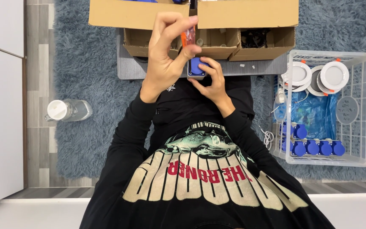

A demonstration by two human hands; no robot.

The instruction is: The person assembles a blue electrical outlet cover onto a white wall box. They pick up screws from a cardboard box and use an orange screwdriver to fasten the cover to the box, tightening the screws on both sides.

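The left hand (166, 55) is raised in front of the body, its thumb and fingertips pinched narrowly around a small orange plastic piece (188, 37) that stands upright between them. Just below and to the right, the right hand (212, 82) cups a small grey box with a round blue cap (196, 68), fingers curled round its side and the thumb against its lower edge; the orange piece hangs just above this box, and whether the two touch cannot be told.

Both hands work over the near edge of a grey mat (255, 68) on a shaggy blue-grey rug (85, 85). Close behind them stand open brown cardboard boxes (242, 25) with flaps folded out, leaving little room forward. To the person's right, near the right elbow, a white wire basket (363, 106) holds round white lamp fittings (334, 75), a blue plastic bag (314, 116) and a row of blue-capped grey boxes (314, 147). To the left, well apart, a clear plastic bottle with a white lid (67, 110) lies at the rug's edge beside the wood-look floor (37, 63), with open rug between it and the left arm.
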